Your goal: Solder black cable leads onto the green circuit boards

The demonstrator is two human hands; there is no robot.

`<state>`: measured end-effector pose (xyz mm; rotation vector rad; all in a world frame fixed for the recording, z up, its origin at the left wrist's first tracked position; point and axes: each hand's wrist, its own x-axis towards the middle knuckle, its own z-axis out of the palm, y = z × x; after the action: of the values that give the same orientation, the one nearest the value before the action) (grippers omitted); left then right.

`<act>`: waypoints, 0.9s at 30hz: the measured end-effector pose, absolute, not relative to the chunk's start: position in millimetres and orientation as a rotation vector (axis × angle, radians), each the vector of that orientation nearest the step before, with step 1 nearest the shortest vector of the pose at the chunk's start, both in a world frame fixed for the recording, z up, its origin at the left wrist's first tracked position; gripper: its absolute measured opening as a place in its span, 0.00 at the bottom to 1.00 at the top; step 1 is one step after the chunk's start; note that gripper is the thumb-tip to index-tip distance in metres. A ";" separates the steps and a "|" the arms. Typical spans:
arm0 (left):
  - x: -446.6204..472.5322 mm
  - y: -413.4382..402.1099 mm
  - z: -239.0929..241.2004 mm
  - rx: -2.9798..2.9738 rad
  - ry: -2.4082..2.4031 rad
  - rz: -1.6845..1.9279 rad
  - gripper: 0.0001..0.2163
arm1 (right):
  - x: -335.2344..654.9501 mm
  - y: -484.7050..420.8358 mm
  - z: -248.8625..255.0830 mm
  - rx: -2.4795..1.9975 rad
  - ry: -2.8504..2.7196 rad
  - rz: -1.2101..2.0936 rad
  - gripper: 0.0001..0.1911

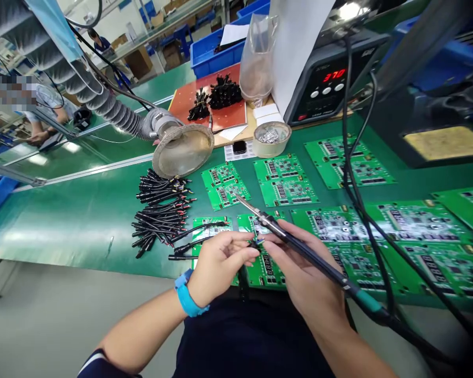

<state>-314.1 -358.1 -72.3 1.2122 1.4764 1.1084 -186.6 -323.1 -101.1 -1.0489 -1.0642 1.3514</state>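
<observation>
A soldering iron point(316, 258) lies across my right hand point(313, 278), its bare metal tip pointing up and left above the circuit boards. The thumb and index finger of that hand also reach the thin coloured wires at the end of a black cable point(242, 281). My left hand point(220, 260), with a blue wristband, pinches this cable near its wire end. Beneath both hands is a green circuit board point(270, 270) with a digit display. Another green circuit board point(208, 231), just left, has several black cables lying over it. My fingers partly hide the wire ends.
Loose black cables point(160, 220) are piled at left, beneath a fume extractor hood point(183, 149). Several green boards point(286, 181) cover the right side. A soldering station point(327, 79) reading 370 stands behind, beside a tip-cleaning tin point(271, 147). The iron's cord point(368, 220) hangs at right.
</observation>
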 end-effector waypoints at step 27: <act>-298.2 -371.1 -65.0 0.753 1.445 1.172 0.10 | -195.0 -342.1 -106.5 -1.135 -1.179 0.856 0.16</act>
<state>-298.2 -371.1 -65.0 0.7526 1.4451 1.1719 -195.0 -342.1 -106.5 -1.1350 -1.1789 0.8563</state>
